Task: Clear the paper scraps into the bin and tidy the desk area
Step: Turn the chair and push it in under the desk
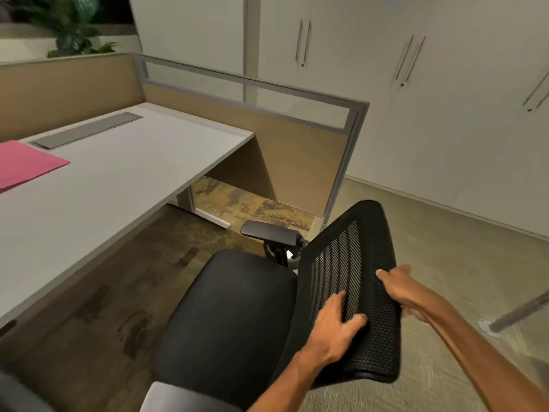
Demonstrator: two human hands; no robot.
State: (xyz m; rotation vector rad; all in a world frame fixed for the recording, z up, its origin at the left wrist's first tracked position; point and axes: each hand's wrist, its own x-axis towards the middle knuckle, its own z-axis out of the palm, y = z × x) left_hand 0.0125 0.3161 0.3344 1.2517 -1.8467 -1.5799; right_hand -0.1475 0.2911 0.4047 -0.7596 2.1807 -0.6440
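Observation:
A black office chair [237,310] with a mesh backrest [359,263] stands on the carpet to the right of the white desk [124,185]. My left hand [332,328] grips the backrest's top edge from the seat side, fingers on the mesh. My right hand [404,289] holds the same top edge from behind, fingers curled over it. A pink folder [20,165] lies at the desk's left edge. No paper scraps and no bin are in view.
A tan partition with a glass strip [267,114] closes the desk's far end. White cabinets [416,99] line the wall at right. A grey cable cover [86,129] sits in the desktop. A metal leg [517,313] with a floor plate stands at the right.

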